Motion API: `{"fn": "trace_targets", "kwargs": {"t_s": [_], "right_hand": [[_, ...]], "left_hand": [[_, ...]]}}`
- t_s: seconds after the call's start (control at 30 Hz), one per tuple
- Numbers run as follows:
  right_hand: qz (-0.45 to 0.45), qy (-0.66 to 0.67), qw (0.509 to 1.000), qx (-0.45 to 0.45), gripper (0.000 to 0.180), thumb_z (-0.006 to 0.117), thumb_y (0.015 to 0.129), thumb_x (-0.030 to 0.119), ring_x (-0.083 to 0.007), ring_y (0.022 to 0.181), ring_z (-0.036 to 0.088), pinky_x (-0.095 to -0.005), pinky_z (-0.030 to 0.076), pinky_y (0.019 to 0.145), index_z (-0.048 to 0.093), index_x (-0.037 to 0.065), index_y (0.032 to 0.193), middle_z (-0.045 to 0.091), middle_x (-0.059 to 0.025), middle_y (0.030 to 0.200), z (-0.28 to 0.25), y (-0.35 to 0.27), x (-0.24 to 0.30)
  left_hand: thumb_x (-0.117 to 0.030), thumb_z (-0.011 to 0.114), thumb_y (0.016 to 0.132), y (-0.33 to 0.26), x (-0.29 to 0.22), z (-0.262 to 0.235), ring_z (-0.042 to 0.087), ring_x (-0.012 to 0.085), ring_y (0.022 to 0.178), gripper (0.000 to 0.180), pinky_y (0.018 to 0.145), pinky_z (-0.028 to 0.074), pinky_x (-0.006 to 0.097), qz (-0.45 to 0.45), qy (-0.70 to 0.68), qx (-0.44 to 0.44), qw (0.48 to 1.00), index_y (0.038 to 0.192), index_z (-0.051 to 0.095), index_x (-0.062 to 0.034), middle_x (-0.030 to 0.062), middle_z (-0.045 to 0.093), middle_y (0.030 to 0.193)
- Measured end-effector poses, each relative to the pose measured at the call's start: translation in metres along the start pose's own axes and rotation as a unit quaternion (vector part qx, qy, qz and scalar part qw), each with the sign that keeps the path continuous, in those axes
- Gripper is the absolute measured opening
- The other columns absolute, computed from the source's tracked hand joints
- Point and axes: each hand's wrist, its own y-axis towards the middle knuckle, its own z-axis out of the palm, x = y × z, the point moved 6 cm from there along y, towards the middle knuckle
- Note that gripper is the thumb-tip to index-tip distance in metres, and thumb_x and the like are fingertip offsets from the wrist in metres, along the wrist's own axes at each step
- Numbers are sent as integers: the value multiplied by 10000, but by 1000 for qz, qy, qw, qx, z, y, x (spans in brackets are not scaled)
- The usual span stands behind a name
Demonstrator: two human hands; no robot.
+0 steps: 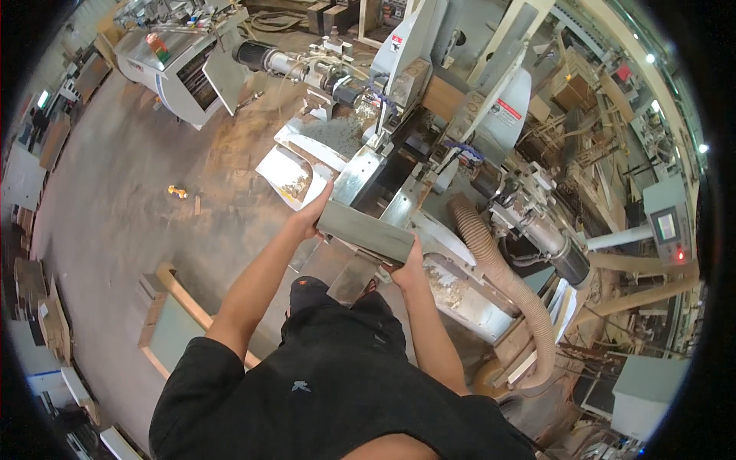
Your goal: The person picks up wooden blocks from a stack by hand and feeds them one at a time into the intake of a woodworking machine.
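Board (366, 232) at near end of machine (358, 178). Left hand (311, 218) and right hand (409, 267) grip its opposite ends, likely balancing its length. Hose (491, 254) hangs on machine's right side.

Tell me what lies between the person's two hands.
In the head view, a grey rectangular board spans the gap, held at its ends by the left hand and right hand.
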Motion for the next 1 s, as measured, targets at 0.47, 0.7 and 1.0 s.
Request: {"fn": "trace_targets", "kwargs": {"t_s": [0.47,0.7,1.0], "right_hand": [[3,-63,998,-31,695,392,849,664,-270,1235,396,-477,301,989,460,148,1310,449,-72,1349,-37,51,25],[-149,-573,757,278,844,595,812,516,-267,1379,218,-352,170,1113,258,71,1446,241,-159,1491,70,50,106],[170,-594,712,335,925,601,755,605,-249,1327,307,-350,233,1082,283,72,1441,328,-115,1453,115,91,52]], "left_hand": [[-523,556,854,18,46,-9,488,185,948,593,874,388,333,242,-249,-304,887,1102,548,16,78,554,1010],[-451,577,883,33,81,69,481,192,1068,629,939,380,326,176,-324,-77,926,1330,350,-71,82,447,1258],[-478,563,884,46,61,88,287,205,1299,759,1063,258,384,316,-418,-40,851,1449,133,-210,28,278,1436]]}}
